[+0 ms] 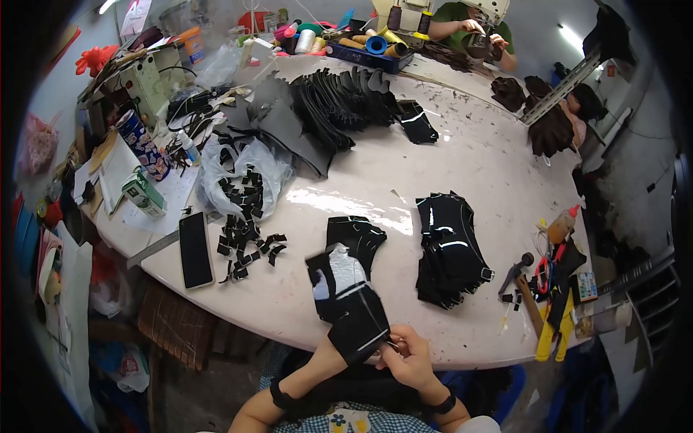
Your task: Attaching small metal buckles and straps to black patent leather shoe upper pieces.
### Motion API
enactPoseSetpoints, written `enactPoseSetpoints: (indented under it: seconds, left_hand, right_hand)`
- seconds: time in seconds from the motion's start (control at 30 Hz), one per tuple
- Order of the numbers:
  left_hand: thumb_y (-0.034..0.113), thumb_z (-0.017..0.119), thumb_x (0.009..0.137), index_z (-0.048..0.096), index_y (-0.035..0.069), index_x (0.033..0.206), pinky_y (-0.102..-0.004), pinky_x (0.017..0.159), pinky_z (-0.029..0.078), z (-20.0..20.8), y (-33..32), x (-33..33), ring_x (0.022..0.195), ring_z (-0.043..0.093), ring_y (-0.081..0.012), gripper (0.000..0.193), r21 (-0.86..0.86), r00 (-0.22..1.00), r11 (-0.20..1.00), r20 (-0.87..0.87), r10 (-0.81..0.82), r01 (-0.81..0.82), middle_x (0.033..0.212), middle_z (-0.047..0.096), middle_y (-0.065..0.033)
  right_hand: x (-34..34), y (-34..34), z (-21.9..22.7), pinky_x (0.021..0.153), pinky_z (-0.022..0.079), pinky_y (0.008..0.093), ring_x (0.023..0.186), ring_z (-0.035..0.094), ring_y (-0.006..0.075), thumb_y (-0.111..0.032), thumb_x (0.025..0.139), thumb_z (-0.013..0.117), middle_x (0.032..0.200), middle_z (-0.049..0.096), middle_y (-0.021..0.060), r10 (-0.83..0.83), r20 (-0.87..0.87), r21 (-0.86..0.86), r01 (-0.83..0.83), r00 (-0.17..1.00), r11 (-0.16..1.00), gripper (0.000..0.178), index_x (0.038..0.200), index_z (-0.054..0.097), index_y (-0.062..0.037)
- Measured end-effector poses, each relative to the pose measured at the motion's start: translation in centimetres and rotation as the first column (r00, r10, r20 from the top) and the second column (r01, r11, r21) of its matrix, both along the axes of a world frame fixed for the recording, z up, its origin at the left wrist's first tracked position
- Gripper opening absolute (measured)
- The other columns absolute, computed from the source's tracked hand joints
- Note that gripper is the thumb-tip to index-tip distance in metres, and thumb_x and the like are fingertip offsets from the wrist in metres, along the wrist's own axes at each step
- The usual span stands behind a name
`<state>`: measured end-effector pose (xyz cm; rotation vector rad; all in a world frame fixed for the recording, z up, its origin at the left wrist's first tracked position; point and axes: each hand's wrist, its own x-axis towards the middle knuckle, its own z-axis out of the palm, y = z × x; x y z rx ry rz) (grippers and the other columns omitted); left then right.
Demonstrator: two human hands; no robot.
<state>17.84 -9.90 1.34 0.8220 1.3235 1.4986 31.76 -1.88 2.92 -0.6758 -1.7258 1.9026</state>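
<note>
A flat black cut piece [359,321], perhaps leather or synthetic, with pale reflective strips hangs over the table's near edge. My left hand [329,359] is underneath and holds it up, its fingers mostly hidden. At the piece's lower right corner, my right hand [408,359] has thumb and fingers pinched together; a small bit there is too small to name. Just beyond lies another stack of black pieces [357,234], partly covered by a piece with a white patch [339,270]. To the right is a thicker stack of black strapped pieces [453,252] with a small buckle.
Small black tabs [249,249] spill from a clear plastic bag [271,169], beside a phone [195,249] and a metal ruler [153,249]. A hammer [530,285] and yellow-handled tool [554,339] lie right. Dark curved pieces [339,101] fill the back; a co-worker [462,29] sits opposite.
</note>
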Motion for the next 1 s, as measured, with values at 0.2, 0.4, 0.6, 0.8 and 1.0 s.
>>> enactPoseSetpoints:
  seconds: [0.2, 0.4, 0.6, 0.8, 1.0]
  left_hand:
    - [0.009, 0.068, 0.070, 0.060, 0.002, 0.092, -0.0259, 0.065, 0.047, -0.9, -0.7, -0.4, 0.074, 0.058, -0.0132, 0.024, 0.145, 0.951, 0.988, -0.308, -0.010, 0.057, 0.084, 0.061, -0.0044]
    - [0.010, 0.070, 0.070, 0.060, 0.003, 0.089, -0.0247, 0.057, 0.046, -0.8, -0.8, 0.9, 0.067, 0.059, -0.0132, 0.023, 0.115, 0.948, 0.993, -0.312, 0.054, -0.018, 0.079, 0.062, -0.0052]
    - [0.003, 0.067, 0.069, 0.058, 0.002, 0.096, -0.0247, 0.066, 0.047, -0.8, -1.0, 0.0, 0.079, 0.058, -0.0129, 0.028, 0.109, 0.881, 0.990, -0.473, -0.026, 0.088, 0.087, 0.061, -0.0067]
    - [0.004, 0.065, 0.070, 0.045, 0.000, 0.117, -0.0278, 0.088, 0.038, 0.9, -1.8, -1.4, 0.102, 0.048, -0.0140, 0.051, 0.202, 0.925, 0.939, 0.208, -0.318, 0.278, 0.113, 0.050, -0.0070]
    - [0.017, 0.062, 0.078, 0.057, 0.000, 0.096, -0.0262, 0.073, 0.045, 0.2, -1.6, -0.8, 0.083, 0.057, -0.0141, 0.025, -0.081, 0.997, 0.997, -0.074, -0.013, 0.007, 0.091, 0.060, -0.0066]
  right_hand:
    - [-0.2, -0.1, 0.5, 0.055, 0.050, 0.0217, 0.066, 0.059, 0.0129, 0.010, 0.079, 0.047, 0.082, 0.058, 0.0125, 0.034, 0.027, -0.127, -0.030, 0.999, 0.991, 0.023, 0.101, 0.043, 0.0044]
    - [0.2, 0.1, -0.6, 0.057, 0.050, 0.0214, 0.065, 0.061, 0.0131, 0.003, 0.082, 0.051, 0.080, 0.060, 0.0105, 0.067, 0.008, -0.136, -0.065, 0.998, 0.989, 0.013, 0.093, 0.044, 0.0050]
    - [0.4, 0.2, -0.5, 0.055, 0.049, 0.0208, 0.063, 0.060, 0.0122, 0.002, 0.081, 0.053, 0.080, 0.059, 0.0105, 0.048, 0.062, -0.146, -0.039, 0.997, 0.989, 0.012, 0.090, 0.045, 0.0042]
    - [-0.1, -0.1, 0.1, 0.051, 0.046, 0.0189, 0.060, 0.058, 0.0089, 0.002, 0.077, 0.058, 0.076, 0.058, 0.0071, -0.177, 0.034, -0.188, 0.180, 0.984, 0.965, 0.017, 0.089, 0.047, 0.0007]
    - [-0.1, 0.6, -0.1, 0.049, 0.043, 0.0178, 0.058, 0.055, 0.0077, 0.005, 0.071, 0.064, 0.070, 0.050, 0.0038, -0.150, 0.152, 0.565, 0.038, 0.977, 0.824, 0.024, 0.085, 0.046, -0.0005]
